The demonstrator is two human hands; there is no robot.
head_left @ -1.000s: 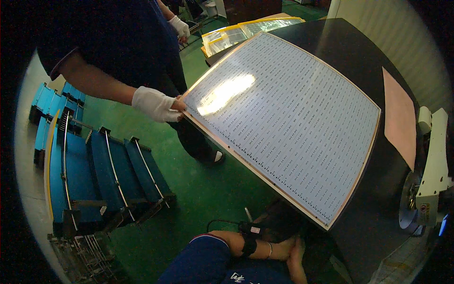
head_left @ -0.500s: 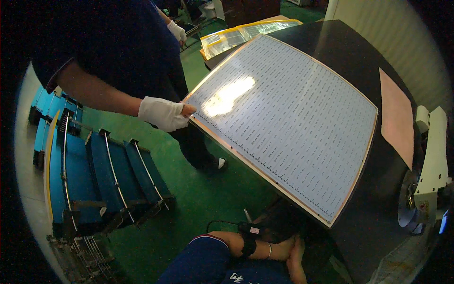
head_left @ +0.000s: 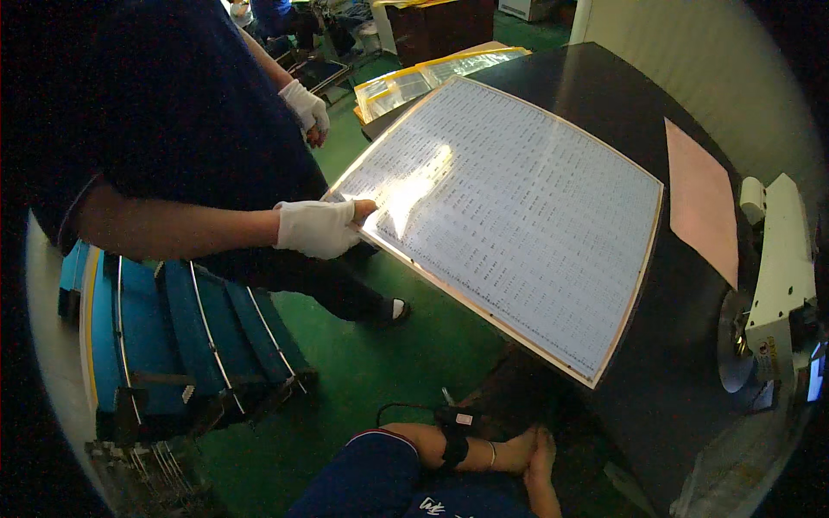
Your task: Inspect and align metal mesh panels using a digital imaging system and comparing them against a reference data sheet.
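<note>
My left hand (head_left: 516, 452) rests low at the table's near side, its forearm reaching in from the left with a black strap and small black device (head_left: 458, 432) on it. My right hand (head_left: 541, 457) lies against it. The fingers of both hands are in shadow and hard to make out. Beyond them, a large white sheet panel (head_left: 518, 216) with rows of small dark marks and a copper-coloured border lies tilted over the black table (head_left: 665, 345). A co-worker's white-gloved hand (head_left: 319, 229) grips its near left edge; I am not touching it.
A pink sheet (head_left: 704, 198) lies on the table at the right, beside a cream-coloured machine with a round disc (head_left: 737, 345). Yellow-edged clear sheets (head_left: 432, 78) are at the far end. Blue racks with metal rods (head_left: 173, 337) stand on the green floor at left.
The panel has shifted left and lies lower over the table, with the co-worker's gloved hand still on its edge. The co-worker has leaned closer. My hands stay where they were.
</note>
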